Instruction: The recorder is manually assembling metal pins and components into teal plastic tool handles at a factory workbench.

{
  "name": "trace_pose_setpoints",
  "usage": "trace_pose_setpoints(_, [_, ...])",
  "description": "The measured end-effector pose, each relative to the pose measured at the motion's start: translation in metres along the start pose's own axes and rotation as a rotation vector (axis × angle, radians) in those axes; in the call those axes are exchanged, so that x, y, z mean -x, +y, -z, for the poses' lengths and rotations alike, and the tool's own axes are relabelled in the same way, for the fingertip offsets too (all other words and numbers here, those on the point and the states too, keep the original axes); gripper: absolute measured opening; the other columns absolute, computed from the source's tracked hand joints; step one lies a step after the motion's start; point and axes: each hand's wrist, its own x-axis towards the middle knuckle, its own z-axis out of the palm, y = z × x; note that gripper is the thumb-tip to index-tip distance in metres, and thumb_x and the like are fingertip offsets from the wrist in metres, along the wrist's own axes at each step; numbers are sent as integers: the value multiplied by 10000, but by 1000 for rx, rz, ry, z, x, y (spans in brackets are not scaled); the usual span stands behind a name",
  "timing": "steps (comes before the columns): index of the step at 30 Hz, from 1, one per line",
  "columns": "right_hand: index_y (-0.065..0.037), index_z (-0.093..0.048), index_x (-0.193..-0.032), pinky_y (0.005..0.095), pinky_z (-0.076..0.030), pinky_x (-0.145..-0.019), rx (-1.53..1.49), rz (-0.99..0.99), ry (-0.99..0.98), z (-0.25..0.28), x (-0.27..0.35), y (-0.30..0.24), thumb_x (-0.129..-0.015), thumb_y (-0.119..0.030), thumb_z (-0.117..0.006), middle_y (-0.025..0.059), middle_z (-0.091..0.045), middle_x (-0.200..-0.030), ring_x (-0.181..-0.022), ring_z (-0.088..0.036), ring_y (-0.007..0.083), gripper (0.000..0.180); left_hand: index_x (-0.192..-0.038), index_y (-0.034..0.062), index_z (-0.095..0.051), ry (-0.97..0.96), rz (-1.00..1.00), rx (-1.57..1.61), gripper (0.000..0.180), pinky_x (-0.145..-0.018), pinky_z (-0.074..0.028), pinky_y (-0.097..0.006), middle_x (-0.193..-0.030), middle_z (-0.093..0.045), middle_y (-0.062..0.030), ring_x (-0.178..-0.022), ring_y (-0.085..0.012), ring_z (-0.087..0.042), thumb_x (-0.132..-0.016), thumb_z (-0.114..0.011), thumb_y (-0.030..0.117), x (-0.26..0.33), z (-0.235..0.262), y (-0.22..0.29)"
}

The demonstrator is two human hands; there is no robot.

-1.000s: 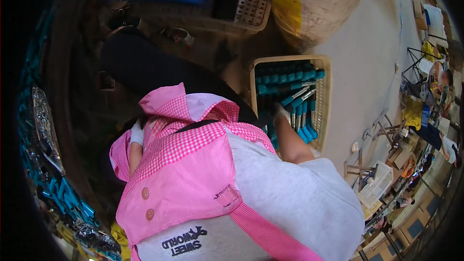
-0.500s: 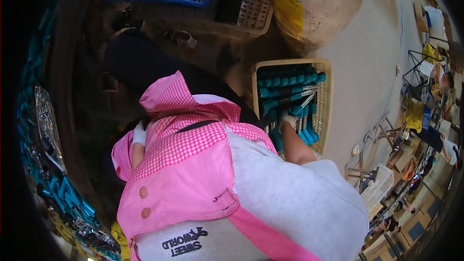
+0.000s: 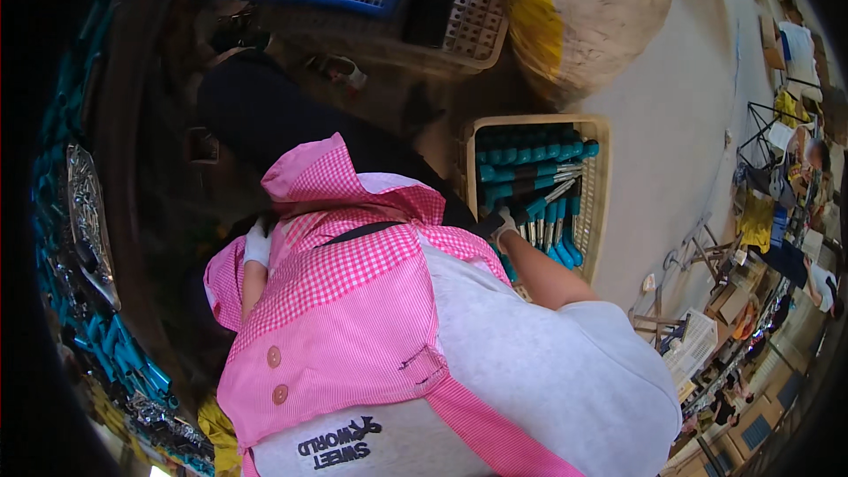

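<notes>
A cream plastic basket (image 3: pixel 603 178) on the floor to the right holds several teal-handled tools (image 3: pixel 558 242) with silver metal shafts, some with black bands. My right hand (image 3: pixel 504 224), in a pale glove, is at the near left part of this basket, close against the tools. Its fingers are mostly hidden, and I cannot make out whether it grips one. My left hand (image 3: pixel 257 246), in a white glove, rests by the left side of the pink checked apron (image 3: pixel 353 274). The ends of its fingers are lost in shadow.
At the far side stand a blue tray (image 3: pixel 384 5) of thin metal rods and a cream perforated crate (image 3: pixel 484 55). A big off-white and yellow sack (image 3: pixel 601 26) is beside them. Teal parts (image 3: pixel 124 358) and a bag of shiny metal pieces (image 3: pixel 88 225) lie along the left.
My right hand has drawn back slightly to the left, toward the basket's near left edge. More of the tools' silver shafts shows. The left hand stays by the apron.
</notes>
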Motion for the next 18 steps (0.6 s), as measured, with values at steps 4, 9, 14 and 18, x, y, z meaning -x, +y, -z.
trace_pose_setpoints(4, [-47,-479,-1240,321,-519,-686,-246,743,-78,32,85,-35,-868,-402,-593,148,-622,-1013,-768,-648,224,526,-1228,2,-525,-17,-64,0,515,-908,-449,-408,-1148,-569,-285,-1087,-419,-544,-825,-563,322,-20,-13,4])
trace_pose_setpoints(9, [-32,-598,-1132,404,-465,-863,-153,177,1014,62,-25,16,-830,-494,-562,182,-615,-1129,-1024,-599,310,553,-1240,18,-518,-17,-79,-7,512,-911,-448,-414,-1150,-576,-271,-1090,-420,-544,-838,-560,331,-27,-17,1])
trace_pose_setpoints(14, [-133,-598,-1139,383,-502,-833,-883,-69,193,69,-89,44,-827,-350,-580,129,-604,-1190,-1004,-614,301,381,-1240,27,-523,-32,-57,-7,490,-917,-444,-417,-1163,-570,-263,-1100,-424,-532,-848,-551,320,-22,-16,16])
trace_pose_setpoints(18, [-144,-617,-1046,408,-494,-827,83,464,357,74,-64,19,-720,-356,-706,173,-632,-1059,-956,-608,349,398,-1242,13,-517,-39,-16,-60,488,-929,-439,-409,-1192,-554,-263,-1122,-417,-519,-853,-545,306,-18,-9,15])
